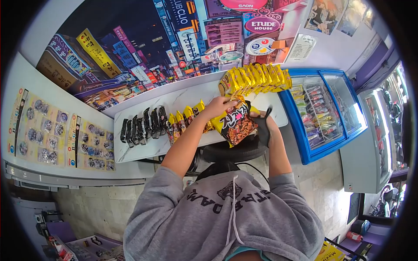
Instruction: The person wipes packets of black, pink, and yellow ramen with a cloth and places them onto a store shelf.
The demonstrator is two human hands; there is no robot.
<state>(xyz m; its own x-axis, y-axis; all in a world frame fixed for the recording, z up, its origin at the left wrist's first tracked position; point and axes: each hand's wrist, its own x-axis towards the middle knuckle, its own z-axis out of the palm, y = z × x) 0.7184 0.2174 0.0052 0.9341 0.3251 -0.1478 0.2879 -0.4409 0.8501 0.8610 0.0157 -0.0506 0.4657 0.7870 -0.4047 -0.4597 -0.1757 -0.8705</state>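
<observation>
In front of me, above the table's near edge, is a yellow instant noodle packet [237, 126] with dark lettering and a picture of noodles. My left hand [217, 107] is closed on its upper left edge. Against the packet's right side, my right hand [271, 122] is closed on a dark grey cloth [264, 132] that hangs down. Whether its fingers also pinch the packet is hidden. Behind them a row of yellow noodle packets [254, 79] stands on edge. To the left of my left wrist stand smaller yellow-and-red packets [185, 116], then black packets [143, 126].
All the packets stand on a white marble-patterned table [126, 150] along a mural wall. A black round stool [235, 150] is under its near edge. A blue-framed freezer [305, 156] adjoins on the right. Sheets of round badges [41, 126] are at the left.
</observation>
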